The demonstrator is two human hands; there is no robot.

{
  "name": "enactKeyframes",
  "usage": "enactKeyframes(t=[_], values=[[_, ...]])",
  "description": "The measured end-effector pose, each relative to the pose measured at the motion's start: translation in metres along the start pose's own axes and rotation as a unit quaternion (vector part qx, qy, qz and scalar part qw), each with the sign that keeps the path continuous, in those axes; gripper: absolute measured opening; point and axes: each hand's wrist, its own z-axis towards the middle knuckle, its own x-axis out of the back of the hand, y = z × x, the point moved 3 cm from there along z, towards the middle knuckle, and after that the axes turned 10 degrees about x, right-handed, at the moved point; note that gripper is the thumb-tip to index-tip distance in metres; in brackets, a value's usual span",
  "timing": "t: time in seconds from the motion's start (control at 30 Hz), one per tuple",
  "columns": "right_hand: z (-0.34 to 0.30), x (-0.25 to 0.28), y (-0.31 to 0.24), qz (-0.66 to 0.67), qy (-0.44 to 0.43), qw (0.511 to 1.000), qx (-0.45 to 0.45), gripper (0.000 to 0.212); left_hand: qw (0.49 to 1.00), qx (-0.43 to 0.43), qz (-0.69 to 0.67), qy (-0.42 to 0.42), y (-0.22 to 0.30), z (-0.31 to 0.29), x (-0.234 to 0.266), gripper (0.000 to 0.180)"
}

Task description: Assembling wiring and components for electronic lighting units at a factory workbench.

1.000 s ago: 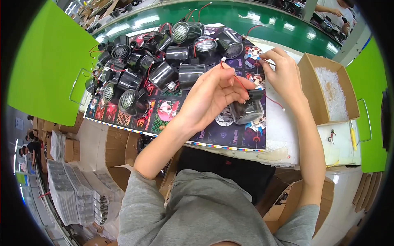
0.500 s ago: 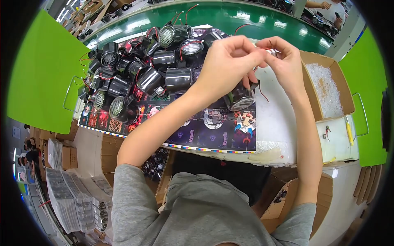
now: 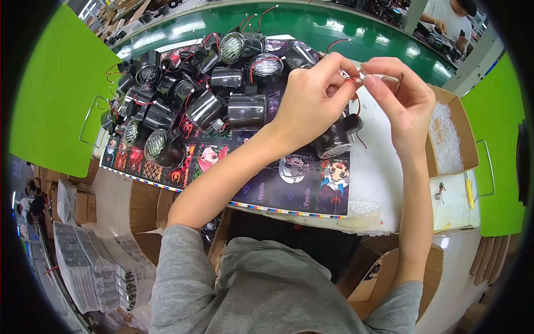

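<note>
Both my hands are raised over the right part of the table, fingertips almost meeting. My left hand (image 3: pixel 314 103) is closed in a pinch on a thin red wire (image 3: pixel 351 78). My right hand (image 3: pixel 403 103) pinches at a small white connector (image 3: pixel 359 80) on the wire's end; its details are too small to make out. A short brown wire piece (image 3: pixel 399 83) shows by the right fingers. Below the hands, partly behind my left one, lies a black lamp housing (image 3: pixel 332 141) with a clear ribbed lens and wires at its back.
Several similar black lamp housings (image 3: pixel 247 111) with red wires are heaped on a printed sheet (image 3: pixel 250 192) to the left. At right stand a carton (image 3: pixel 473 136) of clear plastic bits and a yellow tool (image 3: pixel 470 192). A person (image 3: pixel 445 25) works beyond the green belt (image 3: pixel 384 47).
My right hand has shifted right and its fingers have opened out somewhat, so the red wire and white connector between the hands now show. The left hand stays pinched.
</note>
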Motion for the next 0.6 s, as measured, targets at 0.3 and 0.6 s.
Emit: enactKeyframes(t=[0.3, 0.6], values=[[-0.003, -0.010, -0.007, -0.147, -0.025, 0.984, 0.095, 0.020, 0.999, -0.034, -0.023, 0.030, -0.004, 0.000, 0.000, 0.007], [-0.002, -0.004, 0.003, -0.088, 0.002, 0.996, 0.026, 0.022, 0.995, 0.042, -0.084, -0.025, -0.006, 0.000, 0.000, 0.007]])
